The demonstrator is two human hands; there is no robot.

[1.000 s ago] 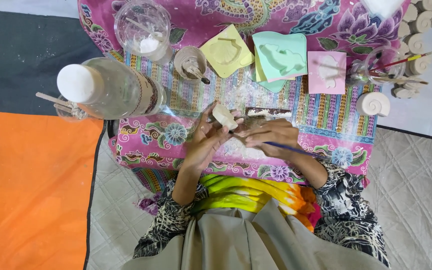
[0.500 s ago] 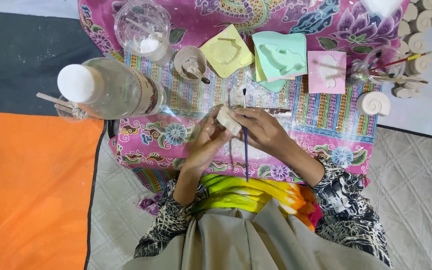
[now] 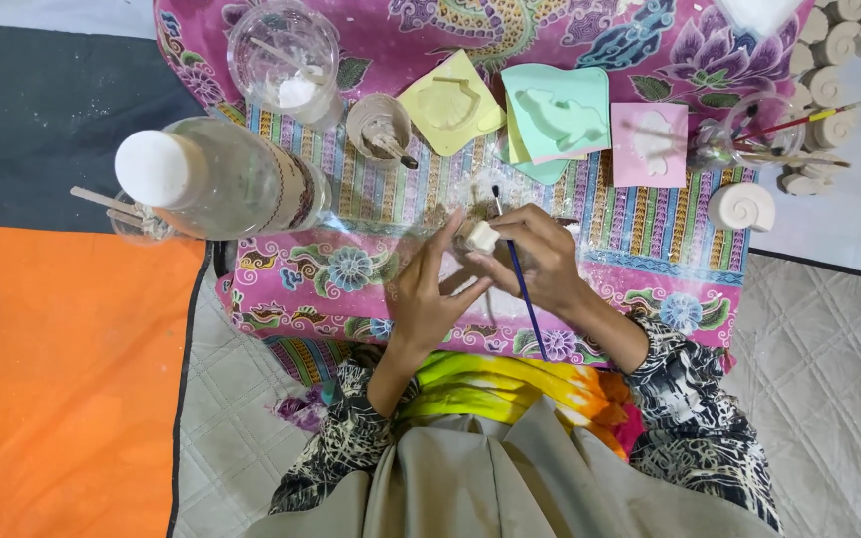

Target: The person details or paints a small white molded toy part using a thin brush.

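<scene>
Brushing a small white cast over the patterned counter

The left hand (image 3: pixel 421 299) grips the plaster piece (image 3: pixel 480 236); the right hand (image 3: pixel 540 261) pinches a blue brush (image 3: pixel 520 279) against it. It looks unpainted, like the shell cast (image 3: pixel 741 207). Moulds (image 3: pixel 555 115) and a bottle (image 3: pixel 216 179) sit on the pink cloth (image 3: pixel 351 274); orange mat (image 3: pixel 62 379) beside.

Low table draped in pink floral patterned cloth (image 3: pixel 281 289) with a striped centre panel, orange mat (image 3: pixel 62 399) on the floor to the left, dark grey mat (image 3: pixel 42 110) beyond it, grey quilted floor covering (image 3: pixel 829 379) to the right, even diffuse light
</scene>
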